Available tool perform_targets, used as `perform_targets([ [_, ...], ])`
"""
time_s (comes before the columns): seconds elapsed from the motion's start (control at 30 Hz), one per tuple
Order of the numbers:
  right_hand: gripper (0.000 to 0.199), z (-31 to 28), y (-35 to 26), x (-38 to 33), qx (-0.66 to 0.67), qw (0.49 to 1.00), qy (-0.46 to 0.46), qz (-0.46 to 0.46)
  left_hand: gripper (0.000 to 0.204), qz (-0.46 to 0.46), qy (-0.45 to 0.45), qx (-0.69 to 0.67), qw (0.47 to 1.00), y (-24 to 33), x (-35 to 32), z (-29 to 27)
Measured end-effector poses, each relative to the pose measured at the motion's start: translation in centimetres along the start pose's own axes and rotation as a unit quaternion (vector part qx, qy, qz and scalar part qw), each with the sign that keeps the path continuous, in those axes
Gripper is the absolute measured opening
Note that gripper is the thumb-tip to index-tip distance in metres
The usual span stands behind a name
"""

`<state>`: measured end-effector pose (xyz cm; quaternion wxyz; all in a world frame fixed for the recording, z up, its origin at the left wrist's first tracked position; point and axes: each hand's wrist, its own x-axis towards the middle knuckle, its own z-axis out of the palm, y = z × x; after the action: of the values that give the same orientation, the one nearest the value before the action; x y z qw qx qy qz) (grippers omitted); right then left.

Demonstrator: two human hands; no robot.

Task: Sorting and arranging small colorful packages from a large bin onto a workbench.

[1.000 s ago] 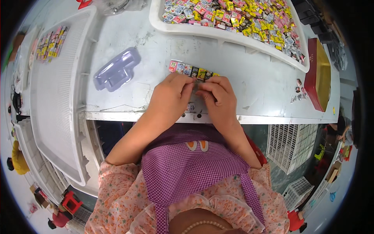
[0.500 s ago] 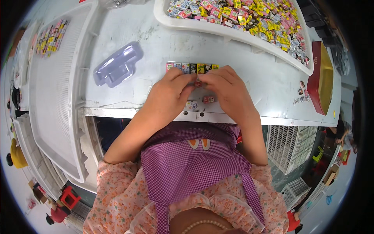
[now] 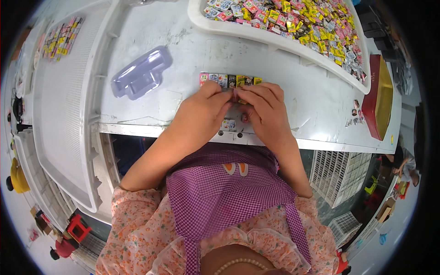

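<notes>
My left hand and my right hand meet fingertip to fingertip over the table. Between the pinched fingers shows a sliver of a small dark pink piece, mostly hidden. Just beyond the fingertips lies a row of tiny printed boxes in pink, white, black and yellow, its near side covered by my fingers. Nearer the table edge sits a small white box. A small dark red piece lies beside it, close under my right hand's curled fingers.
A white tray heaped with tiny boxes stands at the far right. To the left lie a clear lavender plastic mould tray and a long white perforated tray holding rows of boxes. A red and gold box stands right, near several scraps.
My right fingers have curled nearer and now partly cover the dark red piece. The pink piece between my fingertips is more hidden. The whole view has shifted slightly.
</notes>
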<state>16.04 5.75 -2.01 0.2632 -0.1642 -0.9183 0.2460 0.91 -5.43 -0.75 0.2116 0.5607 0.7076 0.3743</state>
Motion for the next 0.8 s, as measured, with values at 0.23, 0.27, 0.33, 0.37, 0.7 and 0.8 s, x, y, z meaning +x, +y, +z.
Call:
perform_targets([
  [0.23, 0.039, -0.5, -0.1, -0.2, 0.079, 0.991, 0.056, 0.090, 0.017, 0.029, 0.001, 0.034, 0.999, 0.1, -0.6, 0.0],
  [0.27, 0.039, -0.4, -0.1, -0.2, 0.079, 0.991, 0.056, 0.090, 0.018, 0.012, -0.017, 0.040, 0.999, 0.2, -0.7, 0.0],
  [0.33, 0.037, 0.2, -0.2, 0.1, 0.093, 0.991, 0.047, 0.079, 0.020, -0.005, -0.035, 0.046, 0.998, 0.3, -0.8, -0.1],
  [0.37, 0.037, 0.4, -0.3, 0.3, 0.093, 0.991, 0.046, 0.079, 0.020, 0.003, -0.034, 0.050, 0.998, 0.3, -0.7, -0.2],
  [0.7, 0.031, 2.0, -0.4, 0.6, -0.006, 1.000, 0.005, 0.024, 0.018, -0.046, 0.014, -0.014, 0.999, -0.5, -1.0, -1.8],
  [0.8, 0.031, 1.7, -0.5, 0.5, -0.043, 0.999, 0.020, 0.013, 0.017, -0.027, 0.018, -0.010, 0.999, -0.7, -1.2, -1.5],
])
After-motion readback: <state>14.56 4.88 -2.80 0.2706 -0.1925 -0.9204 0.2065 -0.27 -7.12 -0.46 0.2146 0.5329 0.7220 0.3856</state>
